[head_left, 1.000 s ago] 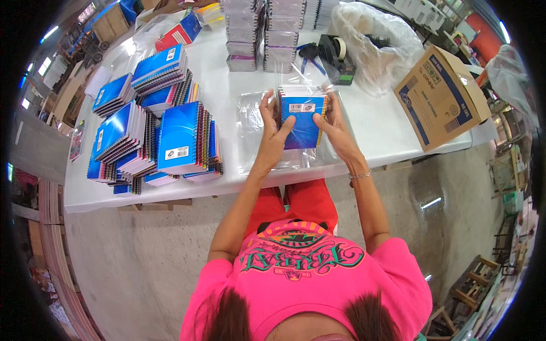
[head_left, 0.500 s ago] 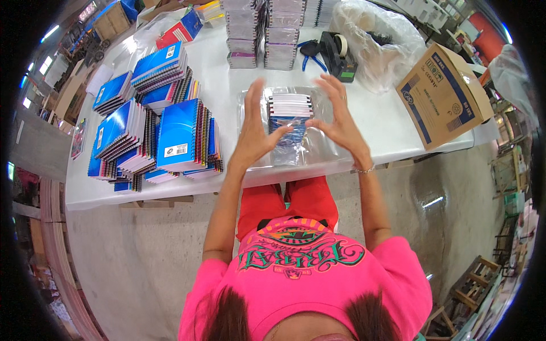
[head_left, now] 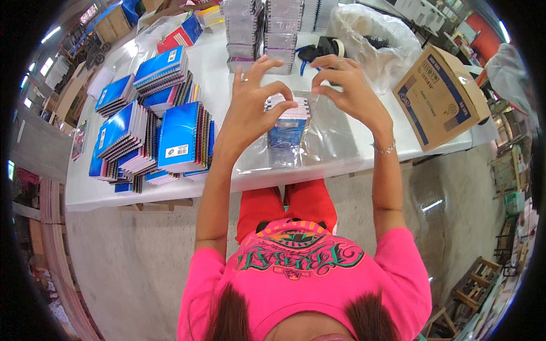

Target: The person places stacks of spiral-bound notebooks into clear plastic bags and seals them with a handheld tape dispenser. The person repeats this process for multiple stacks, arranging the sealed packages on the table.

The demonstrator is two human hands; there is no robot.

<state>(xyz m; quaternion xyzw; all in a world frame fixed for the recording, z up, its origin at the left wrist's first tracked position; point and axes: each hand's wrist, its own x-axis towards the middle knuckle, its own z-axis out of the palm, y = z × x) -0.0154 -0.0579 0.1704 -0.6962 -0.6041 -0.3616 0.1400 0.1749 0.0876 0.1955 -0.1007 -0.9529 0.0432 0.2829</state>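
In front of me lies a small stack of spiral notebooks point(head_left: 287, 134), white page edges at the far end and blue covers nearer. Clear plastic film point(head_left: 335, 145) spreads under and over it. My left hand point(head_left: 254, 108) is raised above the stack's left side, thumb and index finger pinched on what looks like the thin film. Over the far right corner, my right hand point(head_left: 354, 94) has curled fingers and a similar pinch. The film between the fingertips is barely visible. Both hands partly hide the stack's far end.
Piles of blue spiral notebooks point(head_left: 181, 133) stand to the left. Plastic-wrapped notebook stacks point(head_left: 282, 25) rise at the back, beside a black tape dispenser point(head_left: 329, 46) and blue-handled pliers point(head_left: 307, 54). A clear plastic bag point(head_left: 369, 34) and a cardboard box point(head_left: 438, 96) are right.
Both hands have risen from beside the stack, and their spread fingers have curled into pinches. My right hand has shifted right. The film around the notebooks has moved.
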